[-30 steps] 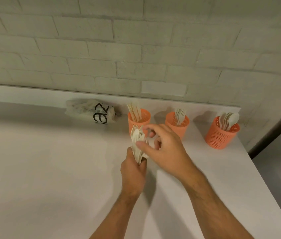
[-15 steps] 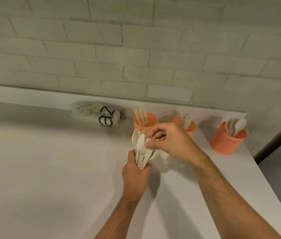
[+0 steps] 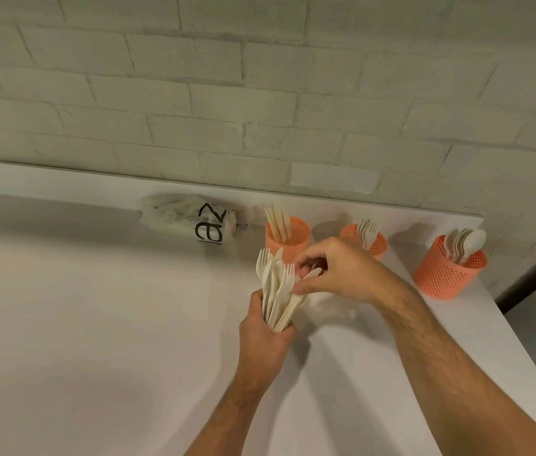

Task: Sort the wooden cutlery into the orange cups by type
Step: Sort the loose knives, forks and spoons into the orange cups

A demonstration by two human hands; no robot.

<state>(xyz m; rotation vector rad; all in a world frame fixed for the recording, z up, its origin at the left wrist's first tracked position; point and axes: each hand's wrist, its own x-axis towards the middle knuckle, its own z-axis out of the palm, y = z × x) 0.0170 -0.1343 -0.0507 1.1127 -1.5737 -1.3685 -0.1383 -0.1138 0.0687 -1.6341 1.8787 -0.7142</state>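
My left hand (image 3: 265, 343) grips a fanned bundle of wooden cutlery (image 3: 276, 286) upright above the white counter. My right hand (image 3: 339, 269) reaches in from the right and pinches one piece at the top of the bundle between thumb and fingers. Three orange mesh cups stand along the wall. The left cup (image 3: 288, 236) holds knives, the middle cup (image 3: 376, 241) holds forks and is partly hidden behind my right hand, and the right cup (image 3: 447, 274) holds spoons.
A crumpled paper bag (image 3: 191, 218) with black lettering lies against the wall ledge, left of the cups. The counter's right edge (image 3: 523, 373) drops off to a dark floor. A white brick wall rises behind the ledge.
My right hand came back to the bundle and closed its thumb and fingers on a piece at the top. The bundle in my left hand has fanned out more.
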